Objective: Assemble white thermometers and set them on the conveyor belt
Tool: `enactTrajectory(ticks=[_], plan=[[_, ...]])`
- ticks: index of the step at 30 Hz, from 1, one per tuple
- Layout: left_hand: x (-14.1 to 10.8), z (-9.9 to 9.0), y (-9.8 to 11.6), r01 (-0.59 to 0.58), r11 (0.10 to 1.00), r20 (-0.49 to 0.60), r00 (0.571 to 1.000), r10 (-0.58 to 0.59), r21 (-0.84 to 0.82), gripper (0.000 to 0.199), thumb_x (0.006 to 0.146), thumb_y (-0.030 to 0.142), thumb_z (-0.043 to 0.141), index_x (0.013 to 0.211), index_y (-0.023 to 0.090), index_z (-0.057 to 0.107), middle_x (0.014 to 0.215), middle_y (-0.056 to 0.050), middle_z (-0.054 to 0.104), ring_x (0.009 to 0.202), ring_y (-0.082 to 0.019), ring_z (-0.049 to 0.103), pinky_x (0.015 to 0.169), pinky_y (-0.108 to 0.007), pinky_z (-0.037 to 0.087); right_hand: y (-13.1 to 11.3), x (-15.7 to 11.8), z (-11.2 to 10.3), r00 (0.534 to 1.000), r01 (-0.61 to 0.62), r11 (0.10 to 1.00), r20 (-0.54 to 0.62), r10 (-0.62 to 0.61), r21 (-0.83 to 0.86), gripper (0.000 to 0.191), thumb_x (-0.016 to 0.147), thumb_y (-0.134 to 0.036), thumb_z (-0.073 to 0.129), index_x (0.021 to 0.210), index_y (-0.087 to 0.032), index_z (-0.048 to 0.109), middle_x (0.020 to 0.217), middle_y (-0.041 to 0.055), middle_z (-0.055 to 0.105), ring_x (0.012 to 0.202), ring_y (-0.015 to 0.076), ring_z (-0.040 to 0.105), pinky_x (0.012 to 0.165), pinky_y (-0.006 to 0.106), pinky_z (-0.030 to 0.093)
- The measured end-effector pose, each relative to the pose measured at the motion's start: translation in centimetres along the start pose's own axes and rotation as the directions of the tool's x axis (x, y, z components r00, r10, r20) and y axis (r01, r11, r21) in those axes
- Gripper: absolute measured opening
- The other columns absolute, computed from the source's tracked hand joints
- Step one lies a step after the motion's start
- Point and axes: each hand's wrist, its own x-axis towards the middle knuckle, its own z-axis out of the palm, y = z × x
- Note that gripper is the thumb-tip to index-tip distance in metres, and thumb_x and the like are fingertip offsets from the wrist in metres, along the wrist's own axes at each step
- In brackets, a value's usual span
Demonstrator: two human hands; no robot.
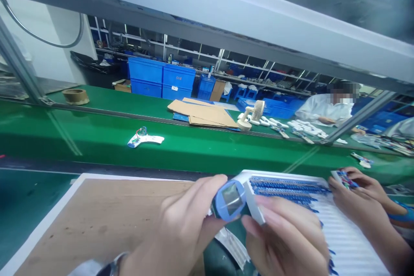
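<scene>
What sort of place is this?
Probably a factory assembly workshop: a green conveyor belt runs past, blue plastic crates are stacked behind it, and a co-worker in white sits at the line.

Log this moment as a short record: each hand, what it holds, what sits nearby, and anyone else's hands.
left hand: grips a blue-and-white plastic handheld device with a display window
right hand: holds the same device
nearby: white ribbed tray with rows of blue parts; brown work board
other person: a hand holding a small board
</scene>
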Motion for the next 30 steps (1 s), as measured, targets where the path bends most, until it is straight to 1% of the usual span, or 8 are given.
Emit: enactTrajectory(ticks=[3,9,13,17,21,24,27,30], plan=[[0.0,0.0,0.2,-0.032,0.999,-0.029,0.999,0.032,0.015,0.028,0.107,0.035,0.034,0.121,0.016,0.048,0.103,-0.006,0.076,0.091,-0.011,0.075,0.082,-0.01,0.054,0.3,0.4,0.5,0.992,0.12,0.988,0.048,-0.116,-0.1,0.018,0.09,-0.001,0.058,0.083,-0.016,0.065,0.09,0.0011,0.057,0.082,0.0096,0.057,0.072,0.024,0.051],[-0.3,0.1,-0.2,-0.023,0.998,-0.04,0.999,0.025,0.059,0.03,0.106,0.039,0.037,0.121,0.017,0.05,0.101,-0.005,0.077,0.09,-0.01,0.075,0.087,-0.007,0.052,0.3,-1.5,0.2,0.991,0.132,0.988,0.003,-0.132,-0.084,0.016,0.089,-0.005,0.063,0.093,-0.016,0.074,0.098,0.0011,0.071,0.087,0.0143,0.065,0.078,0.029,0.053],[-0.4,0.0,-0.3,0.091,0.994,-0.003,0.996,-0.092,-0.053,0.027,0.104,0.045,0.041,0.12,0.027,0.052,0.1,0.002,0.077,0.082,-0.008,0.075,0.077,-0.005,0.053,-0.1,-2.4,-0.2,0.99,0.062,0.996,0.13,-0.054,-0.058,0.028,0.093,-0.007,0.057,0.116,-0.017,0.07,0.108,0.0024,0.073,0.096,0.0165,0.067,0.084,0.029,0.055],[-0.4,0.1,-0.3,0.275,0.922,0.092,0.961,-0.26,-0.272,0.032,0.094,0.056,0.055,0.12,0.037,0.056,0.089,0.01,0.076,0.067,-0.007,0.073,0.063,-0.006,0.055,-0.3,-2.2,-0.1,0.995,-0.006,1.0,0.096,0.009,-0.031,0.038,0.091,-0.005,0.06,0.127,-0.019,0.065,0.105,0.0022,0.073,0.095,0.0162,0.067,0.083,0.027,0.056],[-0.7,0.2,-0.1,0.32,0.878,0.139,0.947,-0.289,-0.355,0.036,0.092,0.047,0.063,0.127,0.043,0.056,0.111,0.01,0.075,0.089,-0.01,0.074,0.078,-0.01,0.057,-0.5,-1.9,0.2,0.996,-0.049,0.998,0.073,0.052,-0.039,0.041,0.089,-0.004,0.063,0.126,-0.021,0.066,0.101,0.0015,0.072,0.091,0.0154,0.067,0.081,0.026,0.057],[-1.2,0.5,0.4,0.419,0.722,0.258,0.908,-0.33,-0.551,0.038,0.099,0.048,0.051,0.137,0.045,0.048,0.13,0.007,0.067,0.113,-0.012,0.067,0.093,-0.014,0.054,-0.6,-2.0,0.3,0.997,-0.073,0.994,0.002,0.074,-0.078,0.048,0.087,0.001,0.062,0.13,-0.021,0.064,0.104,0.0015,0.072,0.094,0.0152,0.067,0.083,0.025,0.057],[-1.6,1.1,0.7,0.617,0.435,0.46,0.784,-0.418,-0.657,0.044,0.102,0.055,0.035,0.141,0.037,0.046,0.133,0.0,0.065,0.119,-0.017,0.064,0.092,-0.02,0.056,-0.4,-1.8,0.2,0.997,-0.07,0.994,-0.017,0.069,-0.081,0.057,0.086,0.007,0.058,0.135,-0.022,0.058,0.106,0.0007,0.07,0.099,0.0134,0.065,0.088,0.024,0.055],[-1.5,2.0,0.4,0.65,0.266,0.436,0.706,-0.559,-0.712,0.048,0.101,0.06,0.034,0.133,0.031,0.054,0.122,-0.002,0.07,0.107,-0.017,0.07,0.084,-0.02,0.059,-0.3,-1.5,0.0,0.999,-0.027,0.997,0.037,0.03,-0.072,0.052,0.084,0.008,0.06,0.13,-0.017,0.062,0.104,0.0012,0.071,0.096,0.0134,0.066,0.084,0.024,0.057]])
